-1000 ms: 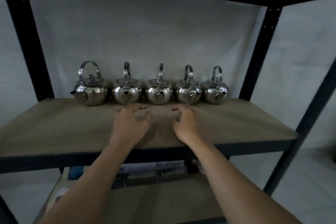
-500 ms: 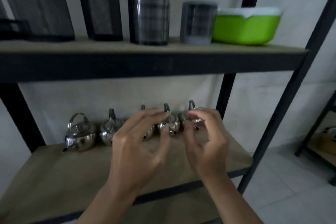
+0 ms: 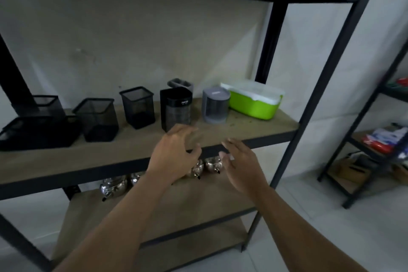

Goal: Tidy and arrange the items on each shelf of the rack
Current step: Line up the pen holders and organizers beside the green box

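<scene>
Wooden shelf [image 3: 254, 130] in black rack [image 3: 318, 95]

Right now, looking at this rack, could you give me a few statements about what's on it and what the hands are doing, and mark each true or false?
1. The green container stands at the right end of the upper shelf. True.
2. The left hand holds a mesh pen holder. False: it holds nothing, fingers loosely curled in front of the shelf edge.
3. Shiny metal teapots stand on the shelf below. True.
4. The right hand grips a teapot. False: it is empty, with no grip on anything.
5. The tall black canister lies on its side. False: it stands upright.
</scene>
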